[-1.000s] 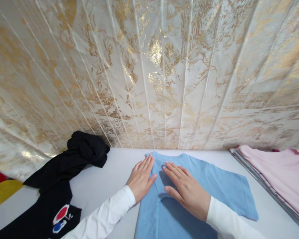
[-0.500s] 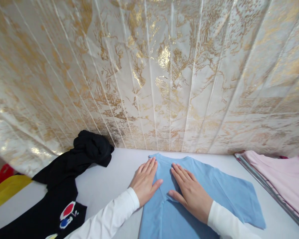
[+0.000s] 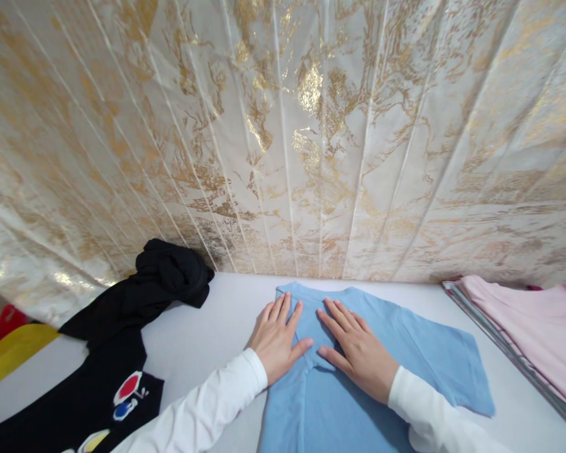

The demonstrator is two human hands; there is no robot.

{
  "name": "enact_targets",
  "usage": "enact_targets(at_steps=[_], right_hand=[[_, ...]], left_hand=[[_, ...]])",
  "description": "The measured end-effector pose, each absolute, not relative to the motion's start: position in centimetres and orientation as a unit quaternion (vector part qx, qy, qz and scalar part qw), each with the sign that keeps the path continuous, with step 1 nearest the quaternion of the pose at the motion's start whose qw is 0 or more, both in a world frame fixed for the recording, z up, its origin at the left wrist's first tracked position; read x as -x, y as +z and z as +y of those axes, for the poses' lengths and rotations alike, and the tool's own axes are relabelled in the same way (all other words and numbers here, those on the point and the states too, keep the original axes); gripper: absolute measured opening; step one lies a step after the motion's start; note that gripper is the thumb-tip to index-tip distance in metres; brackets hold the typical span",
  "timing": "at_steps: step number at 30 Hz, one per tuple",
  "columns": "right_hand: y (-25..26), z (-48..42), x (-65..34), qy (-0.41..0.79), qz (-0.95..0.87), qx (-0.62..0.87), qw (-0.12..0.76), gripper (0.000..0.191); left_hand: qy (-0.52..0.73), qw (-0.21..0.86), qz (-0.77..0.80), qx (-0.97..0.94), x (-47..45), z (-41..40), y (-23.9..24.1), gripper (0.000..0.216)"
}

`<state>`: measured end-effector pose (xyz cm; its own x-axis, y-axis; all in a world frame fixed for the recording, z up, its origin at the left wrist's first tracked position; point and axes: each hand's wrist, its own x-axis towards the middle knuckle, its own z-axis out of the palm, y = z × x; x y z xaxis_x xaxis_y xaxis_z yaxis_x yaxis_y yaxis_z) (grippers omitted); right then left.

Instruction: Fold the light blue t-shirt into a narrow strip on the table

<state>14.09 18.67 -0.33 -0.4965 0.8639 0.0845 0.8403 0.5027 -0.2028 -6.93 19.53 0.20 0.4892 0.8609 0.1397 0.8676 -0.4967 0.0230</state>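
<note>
A light blue T-shirt (image 3: 339,409) lies on the white table, its left side folded inward and its right sleeve spread out to the right. My left hand (image 3: 276,340) rests flat on the shirt's left folded edge near the collar, fingers stretched out. Beside it, my right hand (image 3: 356,349) lies with fingers spread on the shirt's upper middle, palm down. Neither hand grips the cloth. The lower part of the shirt runs out of view at the bottom.
Black clothing (image 3: 108,358) with a colourful print lies in a heap on the left. Yellow cloth (image 3: 19,352) and red cloth (image 3: 4,324) sit at the far left. Folded garments, a pink one (image 3: 523,321) on top, are stacked at the right. A gold-patterned curtain (image 3: 283,157) hangs behind the table (image 3: 207,340).
The fingers of my left hand have spread a little, and my right hand has shifted slightly toward the left. The whole view has moved a little, so the shirt appears higher.
</note>
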Motion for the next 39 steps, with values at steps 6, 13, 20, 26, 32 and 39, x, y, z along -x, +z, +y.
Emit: enact_targets(at_steps=[6,13,20,26,32,39], right_hand=[[-0.5,19.2,-14.3,0.056,-0.879,0.466,0.088,0.071],[-1.0,19.5,-14.4,0.03,-0.878,0.469,0.091,0.067],[-0.6,19.5,-14.0,0.039,-0.875,0.474,0.096,0.07],[-0.7,19.5,-14.1,0.04,-0.871,0.479,0.099,0.072],[-0.8,19.5,-13.9,0.041,-0.872,0.476,0.107,0.073],[-0.2,20.0,-14.3,0.085,-0.871,0.475,0.095,0.068]], left_hand=[[-0.062,0.01,-0.503,0.862,7.4,19.8,0.0,0.072],[-0.062,0.013,-0.509,0.858,7.8,20.6,-0.2,0.072],[-0.085,0.03,-0.481,0.872,7.5,18.4,0.7,0.068],[-0.082,0.071,-0.348,0.931,7.1,12.0,-0.5,0.074],[-0.037,0.149,-0.349,0.924,9.2,10.3,-2.7,0.062],[-0.081,0.232,-0.309,0.919,9.8,9.6,-3.2,0.047]])
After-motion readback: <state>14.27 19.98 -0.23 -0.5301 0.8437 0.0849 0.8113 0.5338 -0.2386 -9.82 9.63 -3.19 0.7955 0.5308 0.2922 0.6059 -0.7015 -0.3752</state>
